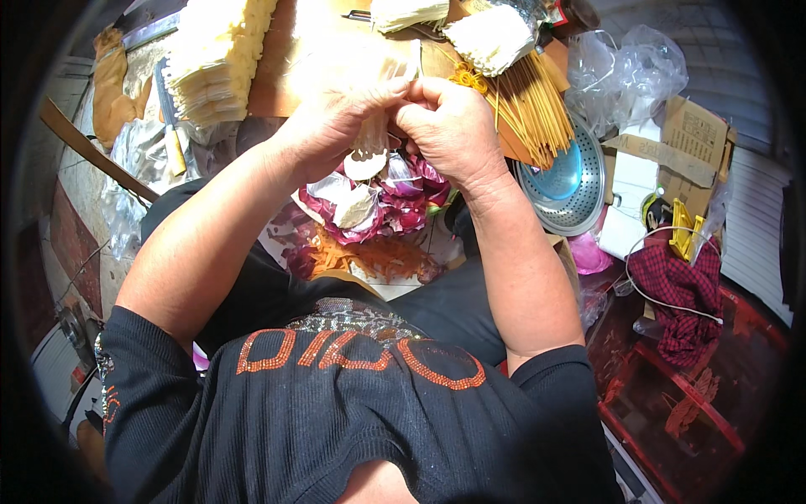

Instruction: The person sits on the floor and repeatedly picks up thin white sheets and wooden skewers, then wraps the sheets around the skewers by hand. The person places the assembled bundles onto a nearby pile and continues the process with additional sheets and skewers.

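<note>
Your cluttered desk (277, 92) ran out of frame above, its stacked cream paper (214, 59) cut off; your left hand (332, 126) and right hand (449, 126) met, fingers pinching a pale scalloped paper piece (368, 151), its top hidden between them, above the crimson petals (395, 206)

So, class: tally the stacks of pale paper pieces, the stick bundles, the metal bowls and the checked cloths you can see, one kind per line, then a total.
Stacks of pale paper pieces: 3
Bundles of yellow sticks: 1
Metal bowls: 1
Red checked cloths: 1
Total: 6
</note>
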A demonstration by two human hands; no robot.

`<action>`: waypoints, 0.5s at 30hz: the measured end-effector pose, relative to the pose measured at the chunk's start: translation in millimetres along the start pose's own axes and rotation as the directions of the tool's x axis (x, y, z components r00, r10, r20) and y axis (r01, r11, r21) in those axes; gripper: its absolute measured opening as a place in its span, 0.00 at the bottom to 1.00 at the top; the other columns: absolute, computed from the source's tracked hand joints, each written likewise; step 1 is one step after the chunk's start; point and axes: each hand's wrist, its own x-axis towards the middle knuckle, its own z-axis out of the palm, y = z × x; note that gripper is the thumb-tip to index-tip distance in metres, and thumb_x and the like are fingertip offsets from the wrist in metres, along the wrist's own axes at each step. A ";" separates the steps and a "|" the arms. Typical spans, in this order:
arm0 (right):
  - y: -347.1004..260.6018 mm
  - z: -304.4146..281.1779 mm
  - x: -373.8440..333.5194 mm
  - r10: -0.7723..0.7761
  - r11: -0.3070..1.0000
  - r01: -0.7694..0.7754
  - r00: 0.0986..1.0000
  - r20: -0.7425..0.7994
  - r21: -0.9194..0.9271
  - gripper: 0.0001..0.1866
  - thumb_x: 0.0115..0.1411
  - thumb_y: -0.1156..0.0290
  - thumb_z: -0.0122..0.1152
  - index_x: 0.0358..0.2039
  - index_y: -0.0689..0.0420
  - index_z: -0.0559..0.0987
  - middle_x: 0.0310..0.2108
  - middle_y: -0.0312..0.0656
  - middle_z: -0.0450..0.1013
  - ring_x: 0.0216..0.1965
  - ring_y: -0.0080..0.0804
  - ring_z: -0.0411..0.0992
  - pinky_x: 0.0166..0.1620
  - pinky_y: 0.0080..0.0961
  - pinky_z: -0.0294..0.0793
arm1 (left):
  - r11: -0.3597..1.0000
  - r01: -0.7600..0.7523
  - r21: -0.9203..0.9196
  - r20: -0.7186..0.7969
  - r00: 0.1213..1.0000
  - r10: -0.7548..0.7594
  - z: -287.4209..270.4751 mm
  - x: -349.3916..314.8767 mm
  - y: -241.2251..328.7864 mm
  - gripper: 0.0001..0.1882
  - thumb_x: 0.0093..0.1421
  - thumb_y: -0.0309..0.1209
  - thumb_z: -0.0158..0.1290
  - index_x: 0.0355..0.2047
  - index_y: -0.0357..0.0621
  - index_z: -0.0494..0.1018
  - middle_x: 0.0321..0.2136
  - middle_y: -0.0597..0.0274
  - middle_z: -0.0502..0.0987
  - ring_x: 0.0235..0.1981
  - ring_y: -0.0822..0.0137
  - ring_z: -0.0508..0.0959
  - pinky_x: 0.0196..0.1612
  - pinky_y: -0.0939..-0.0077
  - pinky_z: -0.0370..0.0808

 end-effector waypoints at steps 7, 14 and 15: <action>-1.7 2.9 -0.2 -0.071 0.988 0.061 0.995 -0.064 -0.145 0.10 0.50 0.72 0.60 0.32 0.63 0.80 0.21 0.33 0.75 0.23 0.14 0.70 0.29 0.15 0.72 | 0.999 0.009 0.039 -0.046 0.999 -0.007 0.9 -1.6 -1.3 0.20 0.61 0.41 0.56 0.47 0.41 0.72 0.39 0.61 0.75 0.38 0.72 0.75 0.41 0.76 0.74; -6.8 -0.1 0.8 -0.086 0.969 0.069 0.994 -0.063 -0.238 0.09 0.48 0.70 0.62 0.28 0.62 0.80 0.19 0.31 0.74 0.21 0.14 0.69 0.28 0.15 0.71 | 0.979 0.027 0.202 -0.074 0.997 -0.012 -4.2 -0.2 5.5 0.19 0.62 0.39 0.54 0.45 0.37 0.72 0.35 0.59 0.78 0.35 0.70 0.79 0.37 0.73 0.78; -3.9 -1.4 2.3 -0.079 0.969 0.064 0.995 -0.057 -0.238 0.08 0.48 0.70 0.63 0.27 0.61 0.79 0.18 0.31 0.74 0.21 0.14 0.68 0.27 0.16 0.71 | 0.965 0.029 0.259 -0.075 0.997 -0.010 -4.7 -0.8 7.8 0.19 0.62 0.39 0.54 0.45 0.37 0.72 0.35 0.59 0.78 0.35 0.70 0.79 0.38 0.73 0.78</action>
